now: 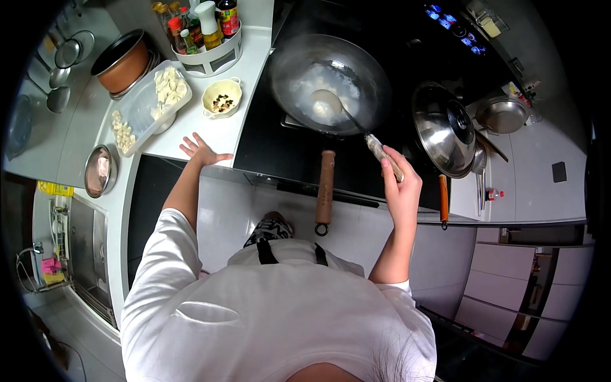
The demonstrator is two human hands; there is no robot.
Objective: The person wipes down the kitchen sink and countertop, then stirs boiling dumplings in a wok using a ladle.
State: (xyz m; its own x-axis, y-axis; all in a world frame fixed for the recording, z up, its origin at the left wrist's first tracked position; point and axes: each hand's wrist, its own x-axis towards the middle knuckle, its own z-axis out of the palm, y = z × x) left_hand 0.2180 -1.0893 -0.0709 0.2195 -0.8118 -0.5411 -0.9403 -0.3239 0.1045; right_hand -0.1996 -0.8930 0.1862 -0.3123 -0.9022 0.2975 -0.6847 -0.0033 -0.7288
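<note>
My right hand (401, 184) is wrapped around the pale handle of a ladle (326, 102), whose round metal head rests inside the wok (289, 79). Whitish, steaming contents lie in the bottom of the wok; what they are is blurred. The wok's brown wooden handle (326, 184) points towards my body, untouched. My left hand (202, 153) lies with fingers spread on the edge of the white counter (213, 135). Just beyond it stands a small cream bowl (221, 113) with dark and pale bits in it. A clear plastic tray (146, 121) of white pieces sits to its left.
A domed metal lid (439, 137) leans right of the wok on the black cooktop (261, 143). Seasoning bottles fill a white rack (213, 63) at the back left, beside a copper-coloured pot (121, 70). A metal bowl (95, 181) stands near the sink (87, 235).
</note>
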